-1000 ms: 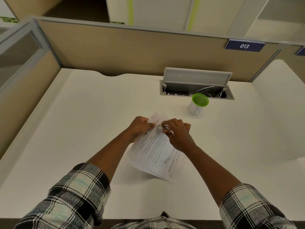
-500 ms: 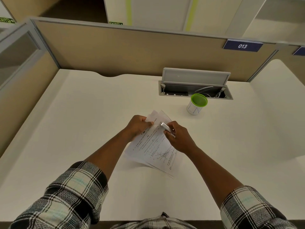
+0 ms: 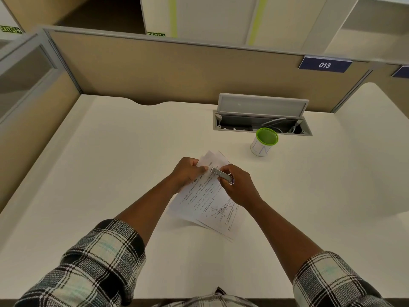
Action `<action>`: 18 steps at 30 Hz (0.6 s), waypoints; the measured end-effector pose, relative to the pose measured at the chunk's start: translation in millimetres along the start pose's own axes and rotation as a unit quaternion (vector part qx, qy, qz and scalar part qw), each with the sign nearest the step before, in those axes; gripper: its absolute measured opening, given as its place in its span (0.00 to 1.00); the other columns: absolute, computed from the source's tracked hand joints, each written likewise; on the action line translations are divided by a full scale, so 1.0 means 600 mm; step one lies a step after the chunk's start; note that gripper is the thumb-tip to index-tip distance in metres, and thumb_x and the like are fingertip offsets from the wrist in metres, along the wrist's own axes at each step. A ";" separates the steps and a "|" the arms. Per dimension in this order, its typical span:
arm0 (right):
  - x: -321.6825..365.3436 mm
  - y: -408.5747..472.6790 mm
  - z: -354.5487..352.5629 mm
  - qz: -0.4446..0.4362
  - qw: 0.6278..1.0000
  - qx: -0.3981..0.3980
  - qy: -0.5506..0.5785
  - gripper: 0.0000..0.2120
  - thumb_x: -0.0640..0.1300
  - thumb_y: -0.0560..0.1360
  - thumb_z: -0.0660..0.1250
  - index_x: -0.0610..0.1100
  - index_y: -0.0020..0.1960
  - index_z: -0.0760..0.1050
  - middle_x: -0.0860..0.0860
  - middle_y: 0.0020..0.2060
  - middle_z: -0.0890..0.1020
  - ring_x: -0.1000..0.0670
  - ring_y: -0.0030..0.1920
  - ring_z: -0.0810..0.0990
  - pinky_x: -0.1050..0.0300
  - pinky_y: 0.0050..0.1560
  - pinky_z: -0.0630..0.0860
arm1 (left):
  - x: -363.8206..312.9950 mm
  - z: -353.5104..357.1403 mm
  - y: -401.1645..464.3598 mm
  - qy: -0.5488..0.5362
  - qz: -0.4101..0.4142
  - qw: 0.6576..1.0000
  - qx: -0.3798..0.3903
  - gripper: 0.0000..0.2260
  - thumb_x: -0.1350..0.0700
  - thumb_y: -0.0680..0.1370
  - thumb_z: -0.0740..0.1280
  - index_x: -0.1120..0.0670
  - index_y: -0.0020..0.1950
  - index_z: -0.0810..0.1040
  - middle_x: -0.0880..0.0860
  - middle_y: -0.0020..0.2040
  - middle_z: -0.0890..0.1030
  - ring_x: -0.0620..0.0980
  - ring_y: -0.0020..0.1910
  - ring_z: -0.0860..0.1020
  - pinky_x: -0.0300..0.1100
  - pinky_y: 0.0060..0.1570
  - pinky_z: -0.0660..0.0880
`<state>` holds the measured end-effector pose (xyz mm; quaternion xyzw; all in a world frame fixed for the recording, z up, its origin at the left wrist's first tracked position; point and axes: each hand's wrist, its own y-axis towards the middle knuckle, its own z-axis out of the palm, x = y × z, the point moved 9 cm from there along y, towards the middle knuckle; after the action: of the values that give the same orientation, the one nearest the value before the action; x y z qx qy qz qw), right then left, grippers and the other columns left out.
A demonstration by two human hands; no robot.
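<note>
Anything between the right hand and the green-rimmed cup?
Head view: only bare white desk separates the right hand, holding a stapler, from the green-rimmed cup.

Soft light from above brightens the smooth white desk (image 3: pixel 106 173). A faint, fuzzy shadow lies under the white printed paper sheets (image 3: pixel 205 207). Lines bend near the frame's edges.
</note>
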<state>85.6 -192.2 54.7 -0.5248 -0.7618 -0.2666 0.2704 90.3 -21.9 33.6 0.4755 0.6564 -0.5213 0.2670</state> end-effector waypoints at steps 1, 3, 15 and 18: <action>0.001 0.000 -0.001 -0.001 1.000 -0.004 -0.002 0.05 0.43 0.75 0.68 0.47 0.51 0.77 0.54 0.44 0.80 0.54 0.42 0.77 0.67 0.42 0.71 | 0.000 0.000 0.000 0.001 0.002 1.000 -0.001 0.10 0.51 0.78 0.68 0.58 0.50 0.83 0.57 0.45 0.85 0.54 0.37 0.82 0.43 0.37 0.77; 0.001 0.000 -0.002 0.004 1.000 -0.011 -0.002 0.05 0.43 0.75 0.68 0.47 0.51 0.77 0.54 0.43 0.80 0.54 0.42 0.77 0.67 0.41 0.71 | -0.001 0.000 -0.001 0.000 0.006 1.000 -0.002 0.11 0.51 0.78 0.68 0.58 0.49 0.83 0.57 0.44 0.85 0.53 0.36 0.82 0.42 0.35 0.77; 0.001 0.005 -0.004 0.013 0.999 -0.033 0.010 0.04 0.45 0.76 0.68 0.48 0.51 0.78 0.54 0.42 0.82 0.55 0.41 0.78 0.70 0.40 0.69 | 0.002 0.004 -0.001 0.001 0.010 1.000 -0.002 0.12 0.51 0.78 0.69 0.60 0.47 0.83 0.57 0.44 0.85 0.55 0.39 0.83 0.46 0.41 0.79; 0.001 0.008 -0.009 0.015 0.999 -0.042 0.020 0.06 0.45 0.76 0.68 0.47 0.52 0.78 0.54 0.43 0.82 0.54 0.42 0.79 0.67 0.41 0.71 | -0.001 0.009 -0.005 0.013 0.022 1.000 -0.001 0.15 0.50 0.77 0.68 0.63 0.44 0.82 0.58 0.40 0.83 0.53 0.36 0.80 0.46 0.39 0.75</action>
<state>90.8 -193.8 59.7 -0.5416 -0.7365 -0.3050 0.2669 86.8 -27.4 33.8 0.4962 0.6499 -0.5086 0.2699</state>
